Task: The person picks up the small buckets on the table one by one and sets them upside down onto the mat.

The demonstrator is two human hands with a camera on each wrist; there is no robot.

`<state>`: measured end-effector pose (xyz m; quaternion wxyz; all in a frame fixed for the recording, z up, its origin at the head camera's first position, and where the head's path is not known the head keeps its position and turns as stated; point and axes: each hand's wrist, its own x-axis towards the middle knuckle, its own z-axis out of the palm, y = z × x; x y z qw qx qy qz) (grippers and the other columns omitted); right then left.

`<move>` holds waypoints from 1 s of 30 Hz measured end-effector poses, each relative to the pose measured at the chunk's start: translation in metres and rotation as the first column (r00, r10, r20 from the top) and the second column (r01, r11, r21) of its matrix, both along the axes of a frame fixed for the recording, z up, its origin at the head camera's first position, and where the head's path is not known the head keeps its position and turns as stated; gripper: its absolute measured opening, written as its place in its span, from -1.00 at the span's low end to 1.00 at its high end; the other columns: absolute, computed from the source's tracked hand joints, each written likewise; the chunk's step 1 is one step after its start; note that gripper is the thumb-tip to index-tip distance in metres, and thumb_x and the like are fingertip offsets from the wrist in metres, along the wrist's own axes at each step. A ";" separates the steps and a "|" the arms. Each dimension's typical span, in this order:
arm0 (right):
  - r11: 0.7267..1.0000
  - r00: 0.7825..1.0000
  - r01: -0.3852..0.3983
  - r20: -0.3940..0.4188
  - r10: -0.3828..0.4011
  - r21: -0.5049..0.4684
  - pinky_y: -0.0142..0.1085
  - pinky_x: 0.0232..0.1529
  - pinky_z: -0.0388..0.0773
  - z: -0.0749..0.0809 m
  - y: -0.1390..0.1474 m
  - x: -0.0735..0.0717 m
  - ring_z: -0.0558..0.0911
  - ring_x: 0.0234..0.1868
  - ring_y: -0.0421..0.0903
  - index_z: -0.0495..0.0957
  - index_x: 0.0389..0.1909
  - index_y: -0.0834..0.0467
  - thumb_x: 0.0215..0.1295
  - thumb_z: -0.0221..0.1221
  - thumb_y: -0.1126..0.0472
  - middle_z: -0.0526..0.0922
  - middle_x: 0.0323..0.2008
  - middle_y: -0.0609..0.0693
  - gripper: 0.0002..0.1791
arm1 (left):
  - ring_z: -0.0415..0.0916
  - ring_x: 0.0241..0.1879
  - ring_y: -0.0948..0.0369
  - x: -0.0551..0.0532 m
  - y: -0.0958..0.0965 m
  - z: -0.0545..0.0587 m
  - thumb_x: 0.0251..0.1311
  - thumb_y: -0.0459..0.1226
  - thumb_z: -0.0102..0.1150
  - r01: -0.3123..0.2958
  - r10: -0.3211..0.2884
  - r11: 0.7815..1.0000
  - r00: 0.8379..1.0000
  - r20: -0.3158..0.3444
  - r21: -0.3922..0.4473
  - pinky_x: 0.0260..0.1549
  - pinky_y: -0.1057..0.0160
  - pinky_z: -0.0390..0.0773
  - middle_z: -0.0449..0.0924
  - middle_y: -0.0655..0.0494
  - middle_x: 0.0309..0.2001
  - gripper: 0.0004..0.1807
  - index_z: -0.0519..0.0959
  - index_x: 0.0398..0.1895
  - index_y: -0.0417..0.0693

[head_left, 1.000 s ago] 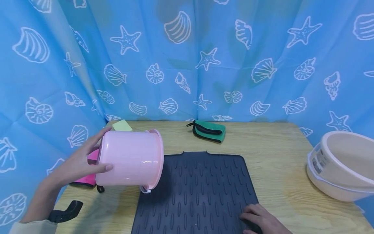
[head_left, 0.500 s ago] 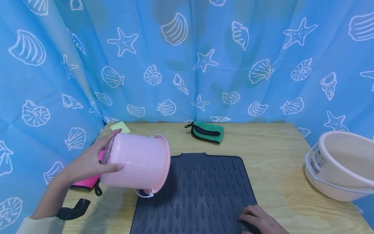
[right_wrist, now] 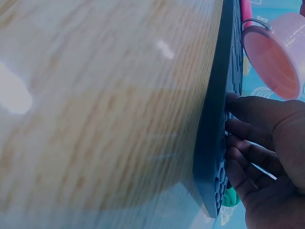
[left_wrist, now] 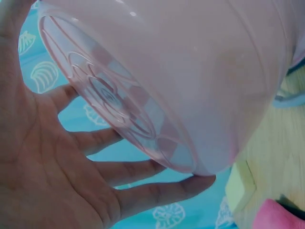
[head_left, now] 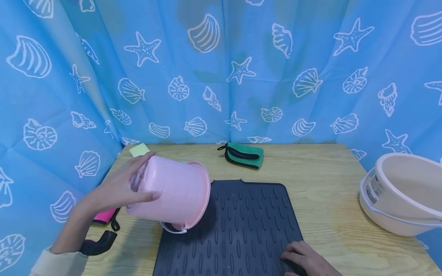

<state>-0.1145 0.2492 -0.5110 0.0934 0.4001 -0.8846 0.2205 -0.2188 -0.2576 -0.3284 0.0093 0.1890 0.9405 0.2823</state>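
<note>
— Rightward, a little: since a second ago my left hand (head_left: 119, 191) has brought the pink bucket (head_left: 172, 191) further in from the left, its mouth tipped slightly lower.

— How are you holding it?

— By the base. My thumb lies along the near side, and my fingers are spread apart round the far edge of the bottom, so the bucket is pinched between them. It lies sideways, mouth to the right, and its handle (head_left: 177, 232) hangs down on the near side.

— Where does that put it?

— Over the left edge of the black mat (head_left: 231, 230), with its shadow on the ridges. Whether the rim touches the mat, I can't tell.

— And your other hand?

— My right hand (head_left: 307, 257) has stayed at the near right edge of the mat. Its fingers are slightly bent and close together, the tips resting on the ridged top; they grip nothing that I can see.

— What else is on the table (head_left: 331, 214)?

— Far left, a yellow sponge (head_left: 139, 150); nearer, a pink cloth (head_left: 103, 216), partly hidden behind my arm. Beyond the mat's far edge, a green cloth (head_left: 243, 155) with black trim. Well over to the right sits a cream tub (head_left: 397, 203). Behind everything hangs a blue curtain (head_left: 193, 61) printed with white shells and starfish.
</note>
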 end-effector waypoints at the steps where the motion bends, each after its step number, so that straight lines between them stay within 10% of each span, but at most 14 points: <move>1: 1.000 1.000 -0.003 -0.004 0.003 -0.002 -0.36 -0.29 0.49 0.000 0.000 0.000 0.43 -0.17 -0.31 0.71 -0.16 0.10 0.24 0.38 0.03 0.49 -0.15 -0.23 -0.74 | 0.23 0.30 -0.21 0.000 0.002 0.000 -0.01 0.20 0.43 -0.007 0.007 1.000 1.000 -0.003 -0.022 -0.04 -0.35 0.46 0.09 -0.19 0.46 0.16 -0.03 0.61 0.33; 30: 0.998 0.998 -0.040 -0.045 0.038 -0.054 -0.45 -0.34 0.41 -0.003 -0.001 -0.005 0.39 -0.22 -0.35 0.70 -0.19 0.09 0.16 0.40 0.18 0.49 -0.19 -0.25 -0.80 | 0.33 0.31 -0.23 -0.018 0.062 0.003 -0.09 0.56 0.08 -0.014 -0.011 0.952 0.997 -0.080 -0.307 0.05 -0.36 0.42 0.16 -0.23 0.47 0.19 0.02 0.61 0.33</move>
